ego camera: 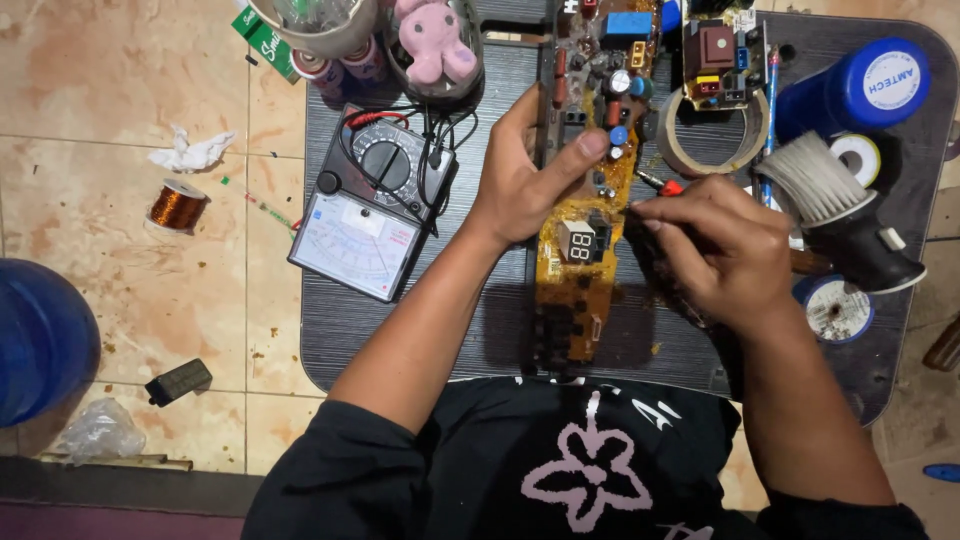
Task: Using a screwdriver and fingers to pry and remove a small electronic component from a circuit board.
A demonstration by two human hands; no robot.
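A long yellow circuit board with a small digit display lies lengthwise on a dark grey table. My left hand grips the board's left edge, thumb pressed on its upper parts. My right hand pinches thin test probes, one with a red tip, their points touching the board's right edge. An analog multimeter with black and red leads sits to the left of my left hand.
A roll of tape, a second small circuit board, a blue cylinder, a brush and solder spools crowd the table's right side. Cups stand at the top. A copper wire spool lies on the tiled floor.
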